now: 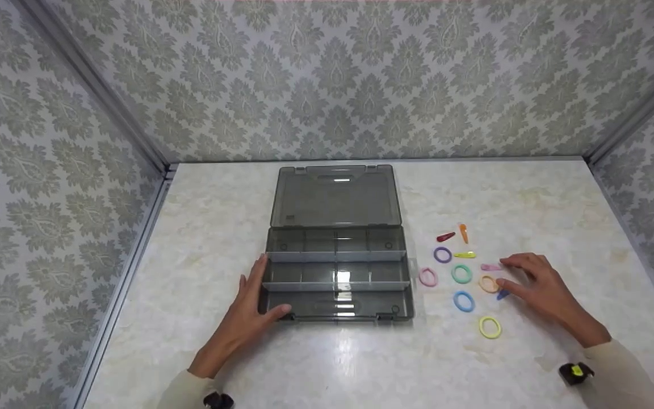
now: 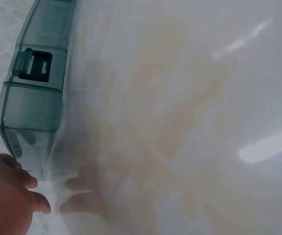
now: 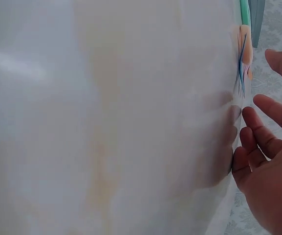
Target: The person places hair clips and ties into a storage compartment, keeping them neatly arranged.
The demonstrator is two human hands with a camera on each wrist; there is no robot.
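A grey see-through organizer box (image 1: 338,301) stands with its lid (image 1: 335,201) laid back. My left hand (image 1: 247,318) rests at its front left corner, fingers along the side wall and thumb over the front edge. My right hand (image 1: 548,292) hovers with spread fingers over small hair things on the right. Its index finger is by a pink hair clip (image 1: 490,267), its thumb by a peach hair tie (image 1: 481,286) and a blue hair clip (image 1: 503,294). In the right wrist view the blue clip (image 3: 241,61) lies beyond the fingertips, and nothing shows in the hand.
Two pale dividers (image 1: 335,286) split the box into rows. Red (image 1: 445,237), orange (image 1: 464,234) and yellow (image 1: 465,255) clips lie right of it. Several hair ties lie near them, including a blue one (image 1: 456,300) and a yellow one (image 1: 481,326). Patterned walls enclose the table.
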